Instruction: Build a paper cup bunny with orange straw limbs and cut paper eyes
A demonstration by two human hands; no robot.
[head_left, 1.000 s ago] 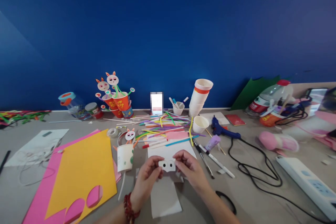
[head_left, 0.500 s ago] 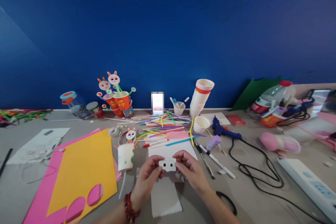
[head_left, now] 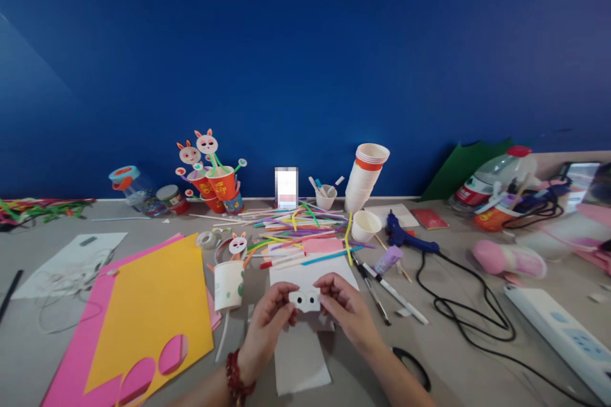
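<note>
A small white paper piece [head_left: 305, 300] with two drawn eyes, each with a black pupil, is held up between my hands. My left hand [head_left: 271, 318] pinches its left edge between thumb and fingers, and a red beaded bracelet circles that wrist. Its right edge is pinched by my right hand [head_left: 347, 311]. Below the hands a white paper strip [head_left: 300, 362] lies on the grey table. Behind them is a larger white sheet [head_left: 286, 273], partly covered by pens and a pink paper.
Yellow sheet [head_left: 157, 299] over pink paper at left; rabbit-decorated cup [head_left: 228, 286] beside my left hand. Pipe cleaners [head_left: 305, 222] lie behind. At right are a blue glue gun [head_left: 410, 238] with a looping cord, pens, scissors [head_left: 413, 369] and a power strip [head_left: 563, 337].
</note>
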